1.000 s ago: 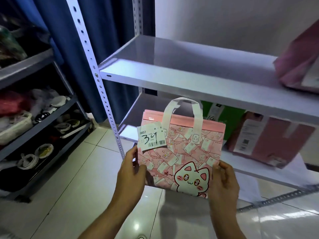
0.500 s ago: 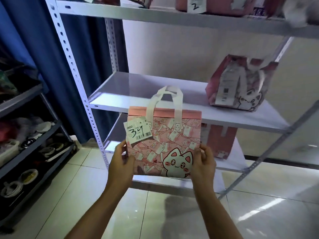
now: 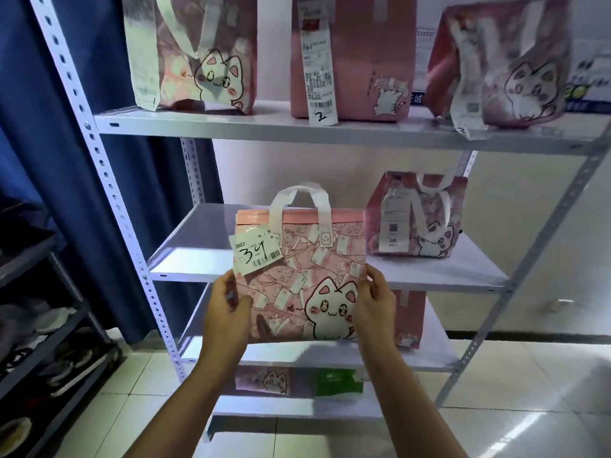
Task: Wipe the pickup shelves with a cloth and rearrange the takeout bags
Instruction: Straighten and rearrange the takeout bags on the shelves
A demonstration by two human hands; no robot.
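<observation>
In the head view, the left hand (image 3: 228, 312) and the right hand (image 3: 373, 305) clasp the lower side edges of a pink cat-print takeout bag (image 3: 301, 276), thumbs on its front face and fingers wrapped behind. The bag hangs upright in the air in front of the middle shelf (image 3: 198, 256), level with that shelf's front edge and over its bare left half; it does not appear to rest on anything. A ticket marked 34 (image 3: 256, 254) is stuck near the bag's top left corner, and the white handles (image 3: 299, 206) stand up loosely. Another cat bag (image 3: 418, 216) sits toward the right end of the same shelf, and three more line the top shelf (image 3: 297, 130). The bag looks like soft non-woven fabric, light enough to carry by pinched edges, though it would likely sag or tip its contents if squeezed; a hold low on both sides, or by the handles, seems safest. No cloth is visible.
</observation>
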